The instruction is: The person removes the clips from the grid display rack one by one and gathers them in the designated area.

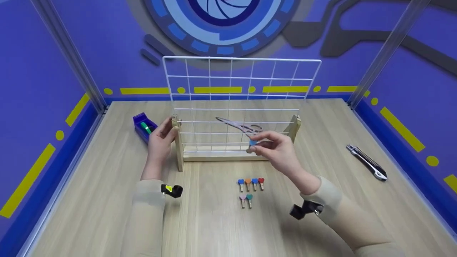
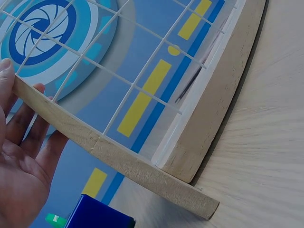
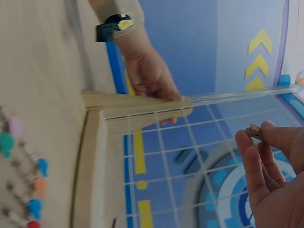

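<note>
A white wire grid [image 1: 231, 76] stands in a wooden frame with a base bar [image 1: 221, 157]. My left hand [image 1: 160, 144] grips the frame's left wooden post [image 2: 95, 137], thumb on one side and fingers on the other. Between thumb and fingertips, my right hand [image 1: 282, 153] pinches a small wooden clothespin [image 3: 255, 131] with a light blue heart [image 1: 252, 142], in front of the grid's lower right part. Several heart clothespins lie in two rows nearer me, among them an orange one [image 1: 248, 182], a red one [image 1: 261, 181] and a teal one [image 1: 249, 197].
Scissors [image 1: 232, 123] show through the grid, lying behind the base bar. Left of the frame is a purple-blue holder [image 1: 140, 119] with a green item [image 1: 145, 127] in it. A utility knife [image 1: 367, 163] lies at the right. Blue walls [image 1: 400, 89] enclose the table.
</note>
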`<state>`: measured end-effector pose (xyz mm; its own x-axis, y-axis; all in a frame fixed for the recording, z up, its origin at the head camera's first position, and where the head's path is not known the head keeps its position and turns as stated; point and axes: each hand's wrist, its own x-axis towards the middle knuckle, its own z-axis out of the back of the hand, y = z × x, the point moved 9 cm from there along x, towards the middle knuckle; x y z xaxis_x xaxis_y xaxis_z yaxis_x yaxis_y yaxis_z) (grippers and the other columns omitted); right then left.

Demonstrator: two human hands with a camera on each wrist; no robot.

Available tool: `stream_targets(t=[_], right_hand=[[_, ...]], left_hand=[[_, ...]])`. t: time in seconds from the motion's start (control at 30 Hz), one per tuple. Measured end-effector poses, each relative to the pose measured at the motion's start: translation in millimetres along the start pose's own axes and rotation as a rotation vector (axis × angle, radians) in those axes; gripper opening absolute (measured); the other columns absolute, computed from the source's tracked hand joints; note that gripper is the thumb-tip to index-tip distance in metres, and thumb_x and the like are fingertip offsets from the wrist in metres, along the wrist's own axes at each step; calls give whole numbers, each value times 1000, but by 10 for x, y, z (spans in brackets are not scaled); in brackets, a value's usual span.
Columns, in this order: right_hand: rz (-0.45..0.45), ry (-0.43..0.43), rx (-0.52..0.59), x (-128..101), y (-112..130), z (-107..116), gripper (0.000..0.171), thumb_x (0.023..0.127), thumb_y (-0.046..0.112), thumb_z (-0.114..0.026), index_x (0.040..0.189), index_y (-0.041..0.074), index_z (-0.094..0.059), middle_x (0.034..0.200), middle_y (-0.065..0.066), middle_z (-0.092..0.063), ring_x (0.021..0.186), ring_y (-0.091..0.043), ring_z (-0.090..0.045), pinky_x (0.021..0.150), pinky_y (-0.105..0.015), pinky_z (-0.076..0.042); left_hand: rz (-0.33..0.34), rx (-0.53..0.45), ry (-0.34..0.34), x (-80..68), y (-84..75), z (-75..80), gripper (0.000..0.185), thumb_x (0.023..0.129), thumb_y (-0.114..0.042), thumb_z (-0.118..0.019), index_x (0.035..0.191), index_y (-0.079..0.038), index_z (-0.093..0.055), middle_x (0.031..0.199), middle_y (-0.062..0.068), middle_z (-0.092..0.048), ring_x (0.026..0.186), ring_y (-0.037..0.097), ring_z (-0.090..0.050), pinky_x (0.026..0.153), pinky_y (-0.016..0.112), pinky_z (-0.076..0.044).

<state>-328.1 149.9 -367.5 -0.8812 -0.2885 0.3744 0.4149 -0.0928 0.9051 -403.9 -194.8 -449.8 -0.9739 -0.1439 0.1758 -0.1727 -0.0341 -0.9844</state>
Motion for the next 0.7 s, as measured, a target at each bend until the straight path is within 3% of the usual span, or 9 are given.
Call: stream_targets(t=[0.3,0.7], right_hand=[[-147,-22,-51,-343,-491,143,25,89,-2,-76,112,-9,-70,98,7,-73,84,-8,-73,76,-23,-62],[-423,-47,-89,-818,-1045,108,27,87,1,-79,112,-6,-71,101,-15,-73,81,-9,-71,72,-21,-59]], left_hand=[[-12,-16,-3,-4,-28,-6,53,104,-17,-60,154,-6,-46,154,17,-54,138,23,-54,96,13,-54],[-18,-25,-24,1,-18,0,52,104,-13,-61,153,-5,-47,152,20,-54,130,15,-58,91,12,-54]])
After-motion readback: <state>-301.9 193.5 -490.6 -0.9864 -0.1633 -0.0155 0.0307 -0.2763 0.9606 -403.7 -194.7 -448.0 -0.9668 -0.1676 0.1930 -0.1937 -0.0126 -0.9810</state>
